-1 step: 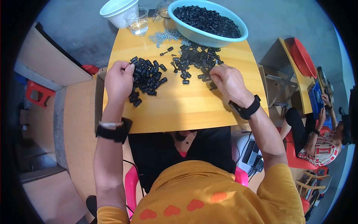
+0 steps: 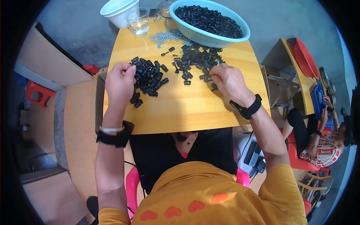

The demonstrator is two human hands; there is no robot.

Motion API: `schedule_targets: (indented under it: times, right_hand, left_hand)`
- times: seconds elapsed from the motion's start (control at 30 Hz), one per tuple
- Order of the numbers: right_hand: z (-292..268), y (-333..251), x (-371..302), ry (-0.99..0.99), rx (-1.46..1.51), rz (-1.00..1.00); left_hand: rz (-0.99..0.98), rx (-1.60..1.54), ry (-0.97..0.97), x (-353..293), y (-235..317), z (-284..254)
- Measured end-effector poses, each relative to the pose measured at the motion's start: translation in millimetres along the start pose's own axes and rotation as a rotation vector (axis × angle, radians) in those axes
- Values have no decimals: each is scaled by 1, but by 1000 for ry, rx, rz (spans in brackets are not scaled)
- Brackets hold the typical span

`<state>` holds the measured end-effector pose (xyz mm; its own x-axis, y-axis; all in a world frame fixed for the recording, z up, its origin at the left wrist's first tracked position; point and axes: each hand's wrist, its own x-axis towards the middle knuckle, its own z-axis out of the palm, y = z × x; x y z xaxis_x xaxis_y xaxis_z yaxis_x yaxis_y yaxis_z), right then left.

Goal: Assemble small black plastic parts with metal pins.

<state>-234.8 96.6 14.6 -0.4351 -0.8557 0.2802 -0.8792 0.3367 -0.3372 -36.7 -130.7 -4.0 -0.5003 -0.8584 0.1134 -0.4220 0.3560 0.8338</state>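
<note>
Small black plastic barrel-shaped pieces, looking like cord locks, lie in a left pile [image 2: 150, 77] on the yellow wooden table [image 2: 176, 112]. At that pile's left edge is my left hand [image 2: 120, 82], its fingers curled and thumb pressed in; what they hold, if anything, is hidden. A second, looser pile [image 2: 198, 60] of black barrels and thinner black parts spreads right of the middle. My right hand [image 2: 229, 80] is closed in a pinch at its right edge, and black pieces show beside the fingertips. I cannot make out what is in the pinch. Behind, small silvery springs [image 2: 167, 36] lie scattered.
A light-blue basin [image 2: 245, 35] full of small black parts stands at the table's far edge. Far left are a white tub [image 2: 118, 15] and a clear plastic cup [image 2: 139, 27]. To the right, another person [image 2: 322, 150] sits at a separate table with a red basin [image 2: 302, 56].
Both hands have barely moved: the left has shifted a touch to the right and the right a touch to the left. The piles look the same.
</note>
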Motion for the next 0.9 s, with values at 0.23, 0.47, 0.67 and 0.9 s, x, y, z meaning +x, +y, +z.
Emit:
schedule_targets:
  times: [0.23,0.47,0.67,0.9]
  right_hand:
    - [16,-11,18,-186,-194,-57]
    - [-6,-60,2,-139,281,-178]
    - [-6,-90,-17,-144,441,-250]
    - [14,-94,-45,-101,1018,-10]
  left_hand:
    - [-49,-417,-174,-63,25,8]
    - [-113,-587,-296,-91,36,25]
    - [-238,-785,-583,-107,37,22]
    - [-360,-1067,-599,-125,32,12]
